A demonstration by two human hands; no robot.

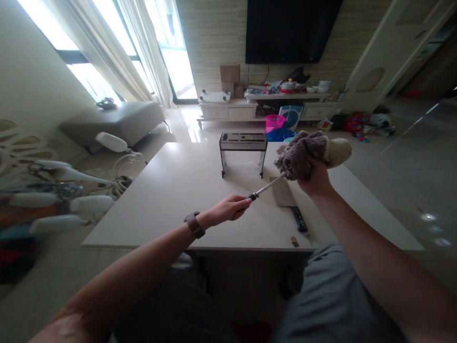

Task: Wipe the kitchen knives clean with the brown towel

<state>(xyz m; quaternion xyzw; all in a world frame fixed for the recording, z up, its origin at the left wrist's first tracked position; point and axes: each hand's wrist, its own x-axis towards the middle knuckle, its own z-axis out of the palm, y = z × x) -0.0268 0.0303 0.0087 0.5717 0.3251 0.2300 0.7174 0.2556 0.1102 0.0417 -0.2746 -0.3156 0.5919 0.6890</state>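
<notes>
My left hand (pixel 233 208) is closed round the black handle of a sharpening steel (pixel 270 186), whose metal rod points away and to the right. Its far end meets a fluffy grey-brown cloth (pixel 298 152) with a cream-coloured end; the tip is hidden there. My right hand (pixel 316 177) grips this fluffy cloth from below and holds it above the table. Under the rod and cloth, a cleaver (pixel 285 196) with a black handle lies flat on the white table (pixel 160 190). Behind the steel stands a clear-sided knife block (pixel 243 138) with a slotted dark top.
A small brown object (pixel 294 241) lies by the table's front edge. White lamp shades (pixel 91 203) on curved arms stand left of the table. Beyond it are a grey bench (pixel 117 121), a pink basket (pixel 274 123) and a low white cabinet (pixel 228 113) under a television (pixel 289 31).
</notes>
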